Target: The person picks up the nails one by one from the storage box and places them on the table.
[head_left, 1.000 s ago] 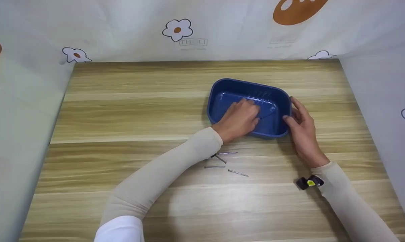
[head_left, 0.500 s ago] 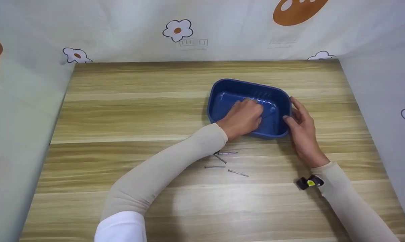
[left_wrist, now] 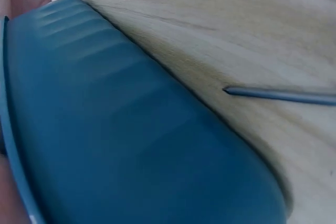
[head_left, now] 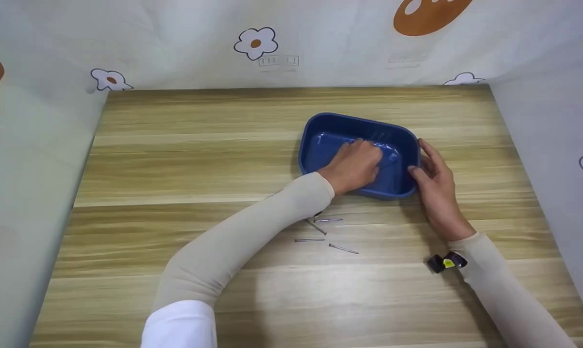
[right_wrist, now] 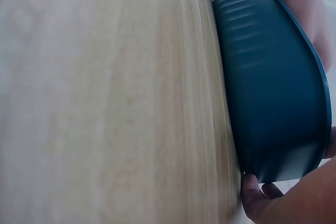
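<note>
A deep blue plastic box stands on the wooden table. My left hand reaches down inside it, fingers curled, with the fingertips hidden beneath the knuckles. Just right of these fingers a thin dark line, apparently a nail, shows faintly against the box floor; whether I pinch it is hidden. My right hand grips the box's right end, thumb on the rim and fingers around the outside. In the right wrist view, some fingertips of that hand sit at the box's lower edge.
Several loose nails lie on the table in front of the box, among them one nail and another nail. A nail points toward the box wall in the left wrist view. Patterned white sheeting borders the table.
My left hand has shifted slightly to the right inside the box, covering more of the thin dark line. The right hand, the box and the loose nails stay where they were.
</note>
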`<state>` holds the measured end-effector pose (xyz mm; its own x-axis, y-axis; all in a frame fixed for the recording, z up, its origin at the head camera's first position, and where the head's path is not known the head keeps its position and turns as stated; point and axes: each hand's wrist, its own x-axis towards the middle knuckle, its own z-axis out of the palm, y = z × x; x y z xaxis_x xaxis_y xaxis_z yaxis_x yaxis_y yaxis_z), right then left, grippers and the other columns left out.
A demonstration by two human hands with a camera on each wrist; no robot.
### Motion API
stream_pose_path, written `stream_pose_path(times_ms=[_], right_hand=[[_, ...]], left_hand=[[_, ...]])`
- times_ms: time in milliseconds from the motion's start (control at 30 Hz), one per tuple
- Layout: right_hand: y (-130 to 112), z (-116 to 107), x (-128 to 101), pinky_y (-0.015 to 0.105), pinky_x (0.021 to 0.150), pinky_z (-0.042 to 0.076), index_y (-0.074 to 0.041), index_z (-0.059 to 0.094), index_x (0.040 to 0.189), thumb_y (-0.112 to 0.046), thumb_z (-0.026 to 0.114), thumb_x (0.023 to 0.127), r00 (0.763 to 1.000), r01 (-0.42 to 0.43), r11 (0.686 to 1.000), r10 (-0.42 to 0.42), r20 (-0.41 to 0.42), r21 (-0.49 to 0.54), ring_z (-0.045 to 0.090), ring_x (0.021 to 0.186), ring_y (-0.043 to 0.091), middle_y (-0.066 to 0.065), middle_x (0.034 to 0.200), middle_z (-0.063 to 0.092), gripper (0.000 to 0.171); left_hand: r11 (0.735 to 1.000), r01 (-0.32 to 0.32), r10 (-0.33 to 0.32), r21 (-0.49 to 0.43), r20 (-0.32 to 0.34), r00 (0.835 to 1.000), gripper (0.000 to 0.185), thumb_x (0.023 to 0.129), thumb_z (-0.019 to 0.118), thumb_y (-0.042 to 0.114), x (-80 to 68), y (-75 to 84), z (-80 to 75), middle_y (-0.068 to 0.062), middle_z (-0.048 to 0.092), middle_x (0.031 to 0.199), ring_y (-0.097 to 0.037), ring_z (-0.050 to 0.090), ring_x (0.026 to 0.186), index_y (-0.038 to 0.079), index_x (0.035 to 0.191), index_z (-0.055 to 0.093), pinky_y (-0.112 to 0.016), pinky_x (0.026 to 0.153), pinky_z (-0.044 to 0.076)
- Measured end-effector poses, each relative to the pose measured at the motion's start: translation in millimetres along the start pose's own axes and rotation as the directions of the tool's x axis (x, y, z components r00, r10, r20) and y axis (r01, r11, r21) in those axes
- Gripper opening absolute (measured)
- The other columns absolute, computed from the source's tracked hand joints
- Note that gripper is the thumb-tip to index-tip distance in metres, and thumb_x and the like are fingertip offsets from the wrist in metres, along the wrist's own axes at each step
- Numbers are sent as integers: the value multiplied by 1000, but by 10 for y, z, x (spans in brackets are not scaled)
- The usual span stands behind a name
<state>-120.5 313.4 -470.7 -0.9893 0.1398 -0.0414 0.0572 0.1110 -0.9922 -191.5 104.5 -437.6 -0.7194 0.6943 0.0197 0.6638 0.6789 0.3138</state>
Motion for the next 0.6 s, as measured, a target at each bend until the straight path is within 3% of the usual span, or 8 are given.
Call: stream_pose_path(times_ms=[267, 600], right_hand=[[-2, -3, -3, 19, 105, 50, -9, 39, 171, 4, 53, 110, 1000, 3, 1000, -3, 3, -9, 54, 143, 23, 21, 160, 54, 64], [14, -5, 9, 18, 106, 50, -6, 41, 169, 6, 53, 108, 1000, 21, 1000, -21, -12, -18, 52, 148, 27, 20, 164, 52, 63]], left_hand=[[1000, 11, -11, 23, 13, 1000, 15, 103, 68, 19, 155, -94, 169, -6, 79, 104, -29, 74, 96, 12, 98, 80, -50, 75, 63], [999, 22, -24, 35, 49, 998, 17, 105, 66, 13, 151, 23, 76, -11, 79, 117, -35, 73, 110, 9, 111, 81, -54, 93, 63]])
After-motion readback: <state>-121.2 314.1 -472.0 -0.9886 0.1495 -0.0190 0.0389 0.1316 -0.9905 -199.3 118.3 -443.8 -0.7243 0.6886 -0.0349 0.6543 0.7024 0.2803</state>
